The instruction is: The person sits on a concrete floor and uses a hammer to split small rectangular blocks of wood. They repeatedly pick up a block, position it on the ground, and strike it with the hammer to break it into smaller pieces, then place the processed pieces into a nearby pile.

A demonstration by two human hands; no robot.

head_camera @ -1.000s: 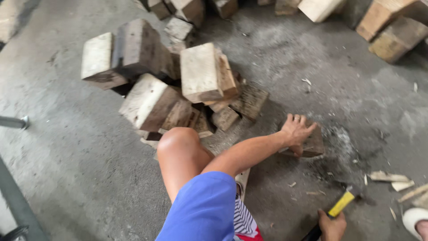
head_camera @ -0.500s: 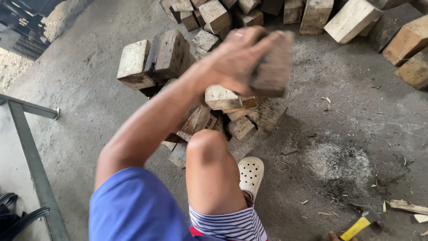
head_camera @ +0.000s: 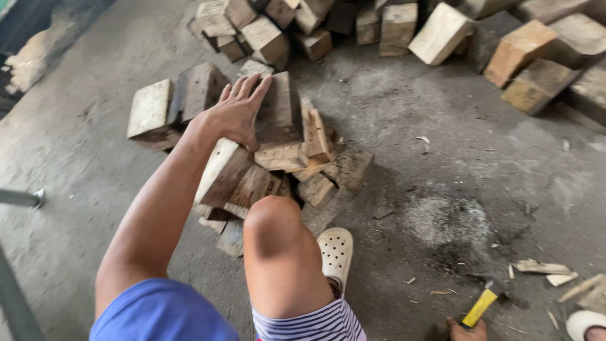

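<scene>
Yellow-handled tool [head_camera: 481, 307] and right hand [head_camera: 466, 330] are cut off.

The single head camera looked steeply down from close above the person's knee [head_camera: 278, 246], facing forward over a woodpile [head_camera: 265, 151] on the concrete floor [head_camera: 442, 164].

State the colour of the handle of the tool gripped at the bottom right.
The handle is yellow, held in the right hand; only the head view shows it.
</scene>
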